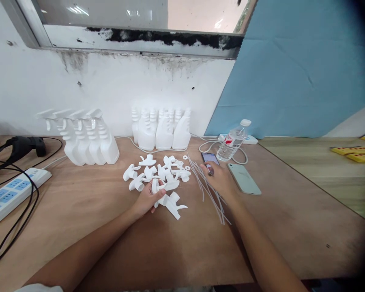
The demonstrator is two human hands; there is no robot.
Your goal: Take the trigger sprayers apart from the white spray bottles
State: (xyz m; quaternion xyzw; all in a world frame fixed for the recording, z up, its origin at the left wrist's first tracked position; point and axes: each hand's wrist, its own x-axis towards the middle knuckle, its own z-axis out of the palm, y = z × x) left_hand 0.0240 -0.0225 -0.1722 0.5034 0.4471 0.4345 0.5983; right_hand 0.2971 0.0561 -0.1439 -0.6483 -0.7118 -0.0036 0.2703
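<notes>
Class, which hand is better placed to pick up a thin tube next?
Probably the right hand: it is at the thin tubes, while the left hand is farther off, holding a white spray head.

White trigger-shaped spray heads (163,172) are formed of smooth plastic; the broad brown tabletop (94,202) is surfaced in matt wood.

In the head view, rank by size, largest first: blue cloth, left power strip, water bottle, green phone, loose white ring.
1. Blue cloth
2. Left power strip
3. Water bottle and green phone: too alike to rank
4. Loose white ring
</notes>
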